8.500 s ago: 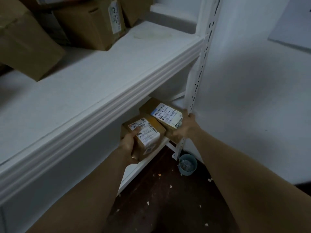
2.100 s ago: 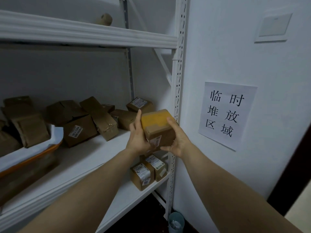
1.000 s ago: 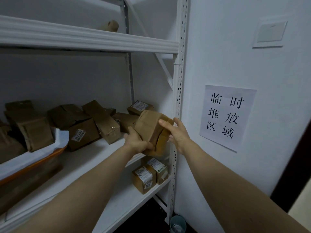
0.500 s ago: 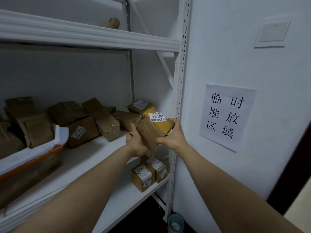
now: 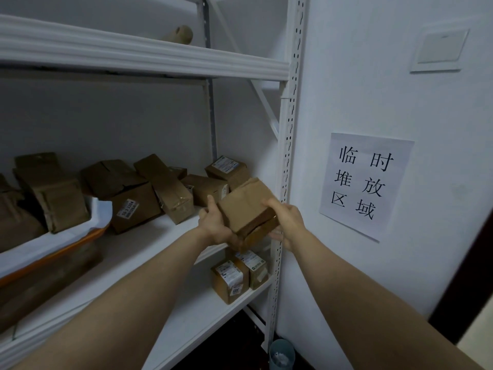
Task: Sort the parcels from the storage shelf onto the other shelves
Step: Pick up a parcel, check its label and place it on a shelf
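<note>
Both forearms reach in from the bottom edge, bare. Left hand [image 5: 213, 225] grips the left side of the parcel [image 5: 245, 206], thumb lying up along its edge. Right hand [image 5: 289, 222] holds the right side, thumb on top, fingers curled underneath.

The parcel is a plain brown cardboard box with matte faces. I see it tilted and held in the air at the front right corner of the middle shelf [image 5: 149, 236], just beside the perforated white upright [image 5: 288, 129].

Below it, on the lower shelf [image 5: 197, 311], two small boxes [image 5: 230, 280] with white printed labels stand side by side.

Further back on the middle shelf is a loose pile of brown boxes [image 5: 133, 193], some taped and glossy, and at left an orange-rimmed crate [image 5: 53, 244] with a white liner.

On the wall, a white paper sign [image 5: 365, 182] with black characters.
</note>
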Demonstrator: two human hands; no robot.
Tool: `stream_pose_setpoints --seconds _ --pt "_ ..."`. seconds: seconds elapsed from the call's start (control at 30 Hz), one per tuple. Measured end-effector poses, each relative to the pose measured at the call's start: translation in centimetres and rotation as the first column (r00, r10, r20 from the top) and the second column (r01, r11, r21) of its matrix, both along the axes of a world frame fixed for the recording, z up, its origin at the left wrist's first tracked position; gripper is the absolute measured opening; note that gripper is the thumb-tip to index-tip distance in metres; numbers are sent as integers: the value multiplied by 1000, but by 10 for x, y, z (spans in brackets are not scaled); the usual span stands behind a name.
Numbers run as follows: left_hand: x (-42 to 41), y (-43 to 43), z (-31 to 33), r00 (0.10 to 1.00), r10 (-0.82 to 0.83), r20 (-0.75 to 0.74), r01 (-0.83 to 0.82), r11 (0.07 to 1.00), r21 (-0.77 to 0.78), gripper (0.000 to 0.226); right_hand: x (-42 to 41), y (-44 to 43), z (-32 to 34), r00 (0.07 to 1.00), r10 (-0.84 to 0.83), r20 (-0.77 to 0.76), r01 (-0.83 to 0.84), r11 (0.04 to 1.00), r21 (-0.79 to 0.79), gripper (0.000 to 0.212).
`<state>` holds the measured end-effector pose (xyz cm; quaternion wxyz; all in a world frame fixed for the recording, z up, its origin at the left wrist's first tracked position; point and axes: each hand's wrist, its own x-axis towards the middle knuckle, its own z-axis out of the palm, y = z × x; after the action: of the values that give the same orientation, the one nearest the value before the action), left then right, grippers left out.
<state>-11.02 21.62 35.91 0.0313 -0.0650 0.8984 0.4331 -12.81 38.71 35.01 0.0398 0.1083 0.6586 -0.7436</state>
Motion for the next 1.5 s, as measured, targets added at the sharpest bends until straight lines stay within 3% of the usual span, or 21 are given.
stream_pose_setpoints --seconds 0.13,0.2,0.4,0.53,0.67,0.8,0.87,0.93,1.03,1.1,1.23,1.37,1.43,1.5 --pt "-3 -3 0 999 -36 -4 37 997 65 146 8 6 3 972 68 224 -42 992 -119 55" --pt "-3 -2 0 998 -57 3 56 990 126 157 12 10 3 957 93 276 -52 987 -152 50" --pt "-4 -1 0 987 -158 -2 156 969 191 157 18 20 -1 922 62 383 0 987 -160 59" --pt "3 12 1 990 -139 -30 140 990 33 139 17 26 -11 920 59 389 1 988 -152 59" --pt "4 22 -7 989 -106 -104 81 972 -221 130 16 19 -15 957 11 289 -95 955 279 62" --pt "8 30 -15 981 -126 -145 77 950 -301 136 13 17 -17 944 281 173 -299 950 87 62" --pt "7 33 -14 982 -84 -169 40 967 -250 138 8 17 -25 908 406 105 -416 903 104 89" --pt "2 32 -9 989 -47 -141 33 995 -99 129 6 19 -30 876 475 83 -482 872 93 111" --pt "-1 30 -1 994 28 -106 -8 982 186 86 1 21 -42 879 473 61 -476 863 167 110" --pt "-4 28 0 993 79 -87 -53 963 265 66 1 17 -46 907 415 70 -411 839 356 114" --pt "-3 29 -3 986 167 -4 -146 873 466 63 -5 15 -49 953 298 59 -264 718 645 124" --pt "1 39 -8 989 143 33 -139 837 529 62 -4 15 -49 959 271 84 -218 515 829 123" --pt "3 42 -12 988 151 41 -149 832 535 61 -1 12 -55 961 270 61 -192 491 850 118" --pt "1 42 -19 982 183 45 -178 823 540 61 0 11 -64 959 283 26 -181 536 824 113"
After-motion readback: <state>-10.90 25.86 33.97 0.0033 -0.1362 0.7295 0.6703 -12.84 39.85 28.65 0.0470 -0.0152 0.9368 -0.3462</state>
